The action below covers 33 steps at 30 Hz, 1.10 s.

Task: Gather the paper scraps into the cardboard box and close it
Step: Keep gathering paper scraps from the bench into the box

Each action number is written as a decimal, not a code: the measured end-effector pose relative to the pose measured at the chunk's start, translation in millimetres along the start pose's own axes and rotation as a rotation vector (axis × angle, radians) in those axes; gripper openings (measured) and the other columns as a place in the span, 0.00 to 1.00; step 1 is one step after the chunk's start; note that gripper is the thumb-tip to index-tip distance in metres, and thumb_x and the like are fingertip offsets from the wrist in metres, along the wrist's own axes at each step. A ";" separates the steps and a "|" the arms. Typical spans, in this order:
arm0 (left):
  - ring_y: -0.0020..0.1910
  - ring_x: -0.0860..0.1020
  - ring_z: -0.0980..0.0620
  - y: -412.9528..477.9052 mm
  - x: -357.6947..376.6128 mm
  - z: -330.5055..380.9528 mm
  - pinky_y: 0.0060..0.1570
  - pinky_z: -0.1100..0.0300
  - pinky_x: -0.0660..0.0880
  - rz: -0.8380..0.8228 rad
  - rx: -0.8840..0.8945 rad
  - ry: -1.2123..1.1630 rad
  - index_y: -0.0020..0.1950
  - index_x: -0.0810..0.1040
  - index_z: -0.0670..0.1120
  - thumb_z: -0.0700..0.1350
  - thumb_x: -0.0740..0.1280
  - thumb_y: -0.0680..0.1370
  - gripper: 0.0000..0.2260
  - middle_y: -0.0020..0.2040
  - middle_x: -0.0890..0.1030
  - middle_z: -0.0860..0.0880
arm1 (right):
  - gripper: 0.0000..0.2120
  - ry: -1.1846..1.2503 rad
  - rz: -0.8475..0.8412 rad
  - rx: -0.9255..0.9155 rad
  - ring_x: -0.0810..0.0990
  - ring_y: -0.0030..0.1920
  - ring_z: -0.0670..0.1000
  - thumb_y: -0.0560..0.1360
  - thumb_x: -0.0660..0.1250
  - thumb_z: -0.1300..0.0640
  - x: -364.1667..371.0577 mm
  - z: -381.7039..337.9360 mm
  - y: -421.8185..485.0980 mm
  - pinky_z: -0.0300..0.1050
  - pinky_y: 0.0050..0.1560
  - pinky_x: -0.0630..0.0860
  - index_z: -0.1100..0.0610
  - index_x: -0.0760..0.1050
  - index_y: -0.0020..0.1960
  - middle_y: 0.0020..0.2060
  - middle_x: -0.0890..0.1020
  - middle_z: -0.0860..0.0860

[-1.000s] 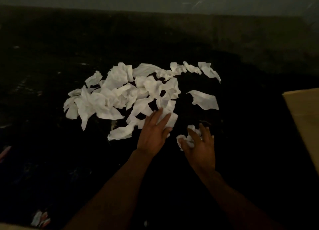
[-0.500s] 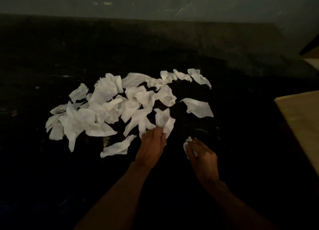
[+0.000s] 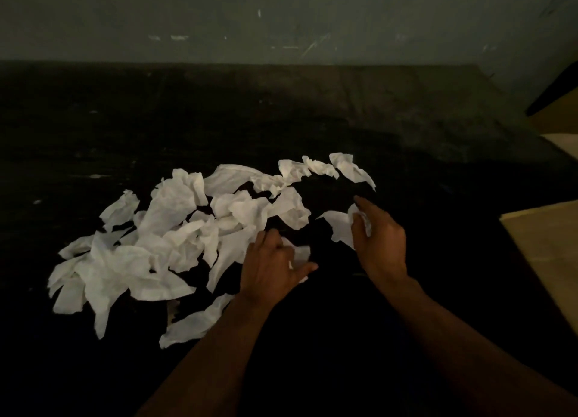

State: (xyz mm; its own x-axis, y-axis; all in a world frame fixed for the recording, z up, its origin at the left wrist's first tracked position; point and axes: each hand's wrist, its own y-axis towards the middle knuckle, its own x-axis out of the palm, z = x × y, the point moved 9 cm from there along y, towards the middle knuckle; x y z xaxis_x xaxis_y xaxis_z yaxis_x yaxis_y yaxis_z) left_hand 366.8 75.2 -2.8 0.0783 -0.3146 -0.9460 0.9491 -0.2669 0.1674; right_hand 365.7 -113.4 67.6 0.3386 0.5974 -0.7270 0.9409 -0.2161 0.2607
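On the dark bench [image 3: 406, 129], gathering is in hand: the left hand [image 3: 269, 269] curls its fingers [image 3: 275, 241] round a crumpled white paper scrap [image 3: 300, 254], and the right hand [image 3: 380, 244] seemingly pinches a second scrap [image 3: 359, 216]; next, both go to the tan cardboard box [image 3: 545, 244].

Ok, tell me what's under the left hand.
A white crumpled paper scrap, gripped by the left hand; only an edge peeks out. The rest of it, and the black tabletop directly beneath, is covered.

Dim, bare room, kind unclear — scuffed grey wall [image 3: 281, 19], scratched dark surface [image 3: 219, 110].
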 end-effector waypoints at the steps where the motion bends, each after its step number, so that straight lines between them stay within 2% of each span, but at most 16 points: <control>1: 0.53 0.70 0.50 -2.3 7.7 0.6 0.50 0.54 0.72 -0.002 0.013 -0.048 0.43 0.82 0.49 0.69 0.60 0.71 0.24 0.52 0.74 0.49 | 0.20 -0.047 -0.031 -0.024 0.74 0.65 0.53 0.78 0.63 0.62 12.0 6.1 8.9 0.53 0.65 0.72 0.55 0.70 0.69 0.63 0.77 0.55; 3: 0.54 0.71 0.49 -12.4 14.3 -4.2 0.50 0.54 0.71 0.090 -0.019 -0.218 0.37 0.80 0.48 0.62 0.64 0.72 0.18 0.53 0.74 0.48 | 0.21 -0.143 -0.186 -0.015 0.70 0.69 0.56 0.77 0.63 0.62 44.4 28.0 17.2 0.60 0.68 0.68 0.53 0.69 0.69 0.65 0.76 0.55; 4: 0.53 0.72 0.49 -16.6 15.2 -5.9 0.50 0.54 0.71 0.140 -0.035 -0.278 0.38 0.78 0.48 0.58 0.65 0.72 0.14 0.52 0.75 0.49 | 0.22 -0.185 -0.284 0.005 0.67 0.71 0.57 0.77 0.62 0.62 61.0 39.6 15.9 0.63 0.70 0.64 0.51 0.67 0.70 0.67 0.74 0.54; 6: 0.52 0.74 0.50 -20.4 16.6 -5.8 0.51 0.54 0.71 0.178 -0.037 -0.347 0.48 0.76 0.48 0.50 0.66 0.73 0.07 0.51 0.77 0.50 | 0.24 -0.293 -0.411 0.003 0.59 0.75 0.57 0.78 0.59 0.59 82.1 53.2 6.4 0.64 0.73 0.54 0.48 0.65 0.72 0.73 0.67 0.52; 9: 0.54 0.75 0.52 -19.9 11.5 -1.0 0.57 0.57 0.71 0.189 0.010 -0.409 0.58 0.76 0.45 0.39 0.64 0.75 0.12 0.53 0.79 0.48 | 0.23 -0.309 -0.388 -0.020 0.56 0.75 0.56 0.77 0.52 0.47 86.0 53.9 -1.8 0.62 0.74 0.51 0.45 0.66 0.71 0.74 0.64 0.50; 11: 0.55 0.74 0.52 -19.8 10.4 4.8 0.59 0.58 0.70 0.189 0.077 -0.382 0.55 0.78 0.44 0.41 0.60 0.76 0.12 0.54 0.79 0.47 | 0.21 -0.291 -0.329 -0.034 0.60 0.74 0.56 0.76 0.56 0.41 84.1 51.4 -2.8 0.61 0.73 0.54 0.46 0.71 0.67 0.71 0.69 0.52; 14: 0.53 0.76 0.50 -23.1 7.7 9.4 0.55 0.54 0.73 0.233 0.140 -0.389 0.49 0.81 0.42 0.48 0.66 0.76 0.10 0.51 0.79 0.46 | 0.12 -0.183 -0.203 -0.088 0.70 0.67 0.59 0.74 0.69 0.51 81.3 46.3 -5.3 0.59 0.70 0.63 0.56 0.78 0.55 0.61 0.78 0.56; 17: 0.56 0.73 0.50 -26.5 7.5 15.3 0.58 0.60 0.70 0.199 0.179 -0.357 0.50 0.79 0.40 0.56 0.70 0.72 0.19 0.54 0.77 0.44 | 0.06 -0.069 -0.126 -0.132 0.77 0.59 0.60 0.73 0.70 0.61 76.0 42.9 -14.8 0.51 0.63 0.71 0.61 0.79 0.49 0.52 0.81 0.59; 20: 0.53 0.72 0.52 -28.0 12.0 20.5 0.54 0.58 0.70 0.132 0.173 -0.316 0.47 0.77 0.41 0.52 0.64 0.77 0.13 0.51 0.77 0.45 | 0.01 -0.018 -0.141 -0.101 0.77 0.52 0.57 0.74 0.68 0.63 67.5 44.3 -26.5 0.46 0.53 0.73 0.59 0.77 0.46 0.47 0.79 0.56; 23: 0.44 0.73 0.51 -33.8 12.7 17.6 0.46 0.58 0.70 0.149 0.039 -0.288 0.43 0.75 0.41 0.45 0.61 0.78 0.09 0.43 0.77 0.45 | 0.07 0.039 -0.164 -0.046 0.76 0.51 0.54 0.74 0.66 0.65 56.9 47.1 -43.9 0.45 0.52 0.74 0.57 0.78 0.50 0.47 0.80 0.54; 26: 0.41 0.77 0.47 -36.7 9.5 13.6 0.43 0.57 0.74 0.115 -0.133 -0.342 0.44 0.77 0.41 0.42 0.68 0.76 0.04 0.43 0.78 0.44 | 0.10 0.078 -0.251 -0.027 0.76 0.53 0.50 0.76 0.65 0.63 46.5 46.0 -60.8 0.42 0.56 0.72 0.55 0.80 0.55 0.50 0.79 0.52; 30: 0.45 0.80 0.51 -43.2 -18.9 25.0 0.46 0.71 0.68 0.142 -0.192 -0.418 0.50 0.82 0.44 0.48 0.73 0.73 0.10 0.46 0.82 0.47 | 0.15 0.176 -0.350 0.191 0.76 0.57 0.47 0.76 0.68 0.53 24.2 51.4 -73.6 0.45 0.60 0.75 0.47 0.76 0.63 0.56 0.77 0.49; 33: 0.46 0.79 0.57 -52.7 -54.3 40.8 0.48 0.73 0.69 0.231 -0.169 -0.448 0.49 0.83 0.45 0.51 0.75 0.70 0.13 0.46 0.83 0.49 | 0.23 0.200 -0.370 0.209 0.75 0.59 0.47 0.71 0.73 0.49 -1.4 41.4 -77.8 0.45 0.62 0.73 0.45 0.75 0.65 0.60 0.76 0.49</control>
State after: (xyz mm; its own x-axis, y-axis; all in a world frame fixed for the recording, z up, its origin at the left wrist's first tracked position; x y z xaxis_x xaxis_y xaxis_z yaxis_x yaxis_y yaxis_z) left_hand 300.1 69.2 51.1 0.1885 -0.7160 -0.6721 0.9613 -0.0056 0.2755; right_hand 292.0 -129.5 22.0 -0.0064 0.7962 -0.6050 0.9849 -0.0997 -0.1415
